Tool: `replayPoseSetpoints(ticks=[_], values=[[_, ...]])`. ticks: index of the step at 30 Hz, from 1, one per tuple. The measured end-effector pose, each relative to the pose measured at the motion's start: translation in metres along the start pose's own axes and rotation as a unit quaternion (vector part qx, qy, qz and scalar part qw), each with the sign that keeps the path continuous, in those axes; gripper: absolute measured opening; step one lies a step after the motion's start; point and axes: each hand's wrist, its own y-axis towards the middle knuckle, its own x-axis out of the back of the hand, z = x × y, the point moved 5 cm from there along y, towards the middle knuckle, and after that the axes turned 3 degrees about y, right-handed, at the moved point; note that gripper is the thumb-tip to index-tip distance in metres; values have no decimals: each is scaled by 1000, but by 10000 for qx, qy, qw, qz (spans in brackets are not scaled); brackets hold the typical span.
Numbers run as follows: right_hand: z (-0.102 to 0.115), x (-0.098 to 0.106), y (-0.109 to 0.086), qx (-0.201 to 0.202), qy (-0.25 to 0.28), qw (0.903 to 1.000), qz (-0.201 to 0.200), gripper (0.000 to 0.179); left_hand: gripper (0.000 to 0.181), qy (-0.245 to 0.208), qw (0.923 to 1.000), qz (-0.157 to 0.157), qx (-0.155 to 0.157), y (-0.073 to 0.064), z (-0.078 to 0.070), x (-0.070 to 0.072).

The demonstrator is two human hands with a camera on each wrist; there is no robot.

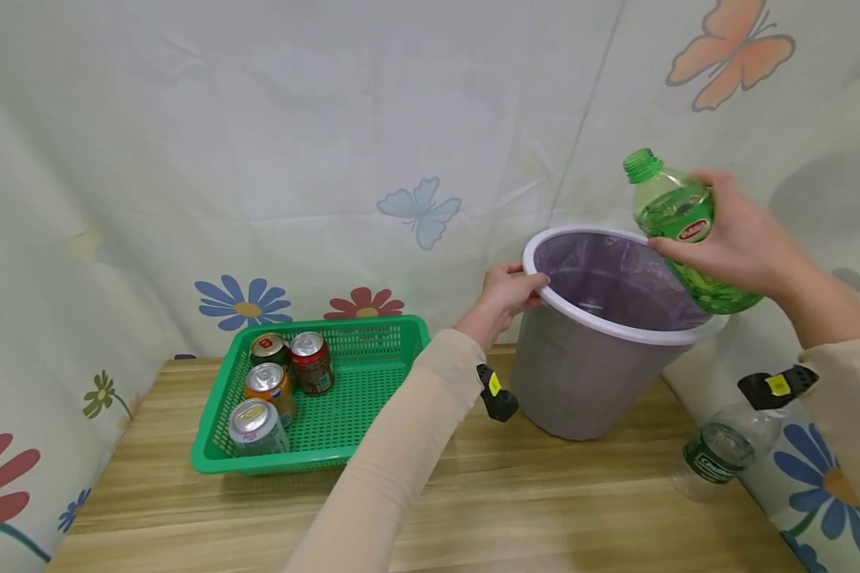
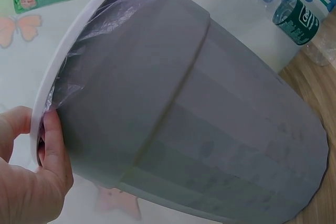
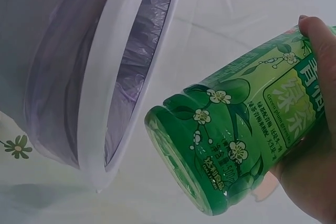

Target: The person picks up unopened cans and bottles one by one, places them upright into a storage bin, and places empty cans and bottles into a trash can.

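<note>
My right hand [image 1: 741, 235] grips a green tea bottle [image 1: 677, 203] round its middle, above the right side of the trash can. The bottle has no cap and leans with its neck up to the left; the right wrist view shows its base and printed green label [image 3: 236, 124]. The grey trash can [image 1: 580, 374] has a white rim [image 1: 616, 325] and a thin purple liner [image 1: 616, 274] inside. At the rim's left side, my left hand [image 1: 505, 298] pinches the edge, thumb on one side and fingers on the other, as the left wrist view also shows.
To the left on the wooden table [image 1: 545, 501] sits a green basket [image 1: 358, 398] holding several drink cans [image 1: 265, 390]. A clear bottle [image 1: 724, 454] with a dark green label stands tilted at the right, by the patterned cloth wall [image 1: 315, 159].
</note>
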Motion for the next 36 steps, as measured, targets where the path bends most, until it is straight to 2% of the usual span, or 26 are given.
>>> replayPoseSetpoints(ticks=[20, 36], values=[[7, -16, 24, -47, 33, 9992, 391, 90, 39, -20, 9999, 121, -55, -2, 1, -2], [13, -26, 43, -112, 27, 9968, 795, 96, 46, 56, 10000, 51, 5, -4, -2, -1]])
